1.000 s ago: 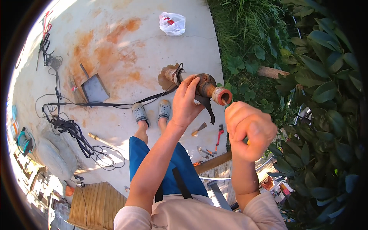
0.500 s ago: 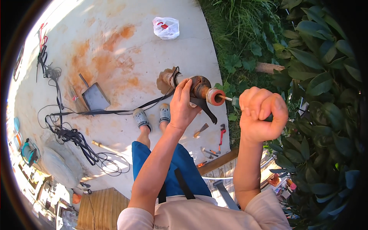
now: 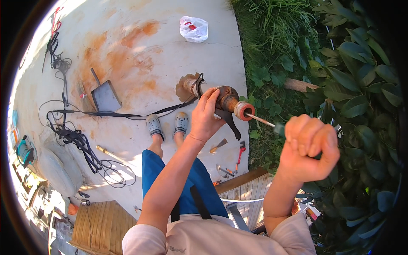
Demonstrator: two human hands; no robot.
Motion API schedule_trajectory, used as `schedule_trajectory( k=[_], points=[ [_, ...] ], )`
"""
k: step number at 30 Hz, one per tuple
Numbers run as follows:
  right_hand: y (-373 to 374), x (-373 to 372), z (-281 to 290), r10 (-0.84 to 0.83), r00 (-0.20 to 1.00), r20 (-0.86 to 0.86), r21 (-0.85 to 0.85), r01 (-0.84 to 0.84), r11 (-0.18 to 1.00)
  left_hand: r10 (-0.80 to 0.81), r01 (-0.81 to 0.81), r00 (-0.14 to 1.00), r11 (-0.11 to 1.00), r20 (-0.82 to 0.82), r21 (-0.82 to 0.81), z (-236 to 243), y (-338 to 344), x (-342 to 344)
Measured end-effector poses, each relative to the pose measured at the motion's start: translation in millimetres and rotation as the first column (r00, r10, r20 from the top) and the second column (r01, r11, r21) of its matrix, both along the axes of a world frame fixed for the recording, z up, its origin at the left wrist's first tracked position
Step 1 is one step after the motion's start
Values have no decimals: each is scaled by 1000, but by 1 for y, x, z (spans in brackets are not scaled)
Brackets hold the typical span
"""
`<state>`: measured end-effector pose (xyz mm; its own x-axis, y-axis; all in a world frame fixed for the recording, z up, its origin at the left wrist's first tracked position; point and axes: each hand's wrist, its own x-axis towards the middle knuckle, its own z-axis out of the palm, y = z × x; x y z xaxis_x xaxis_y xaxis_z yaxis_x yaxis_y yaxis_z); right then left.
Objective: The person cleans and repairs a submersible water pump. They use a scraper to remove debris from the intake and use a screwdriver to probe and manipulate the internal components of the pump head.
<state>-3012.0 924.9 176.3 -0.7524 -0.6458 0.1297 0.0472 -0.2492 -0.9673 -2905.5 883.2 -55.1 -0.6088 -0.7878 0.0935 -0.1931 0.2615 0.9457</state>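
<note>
A backyard work spot — stained concrete slab (image 3: 140,55), leafy plants (image 3: 352,76), scattered hand tools (image 3: 229,161) and cables (image 3: 80,140).

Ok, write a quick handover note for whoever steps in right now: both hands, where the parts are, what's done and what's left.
Left hand: gripping the rusty pipe from above, steadying it.
Right hand: fist closed on a screwdriver, its tip at the pipe's orange end cap.
The pipe stands above the concrete slab, with a black strap running from it across the floor.
Spare tools lie on the slab near the feet; a dustpan sits to the left.
Done: pipe held, screwdriver engaged at the end.
Left: cannot tell how far the end cap work has got; check before turning.
</note>
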Motion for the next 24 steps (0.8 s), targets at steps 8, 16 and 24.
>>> schedule_trajectory(
  k=[8,16,24],
  points=[
    [10,12,99,112,933,-343,210,-40,977,-22,22,1000,999,-3,30,-3,-1,2],
    [42,5,-32,-178,955,-237,611,289,737,-202,207,976,976,-77,66,4,-13,13],
    [160,49,-165,-124,974,-190,940,217,263,53,240,924,688,-378,685,3,-28,36]
  ],
)
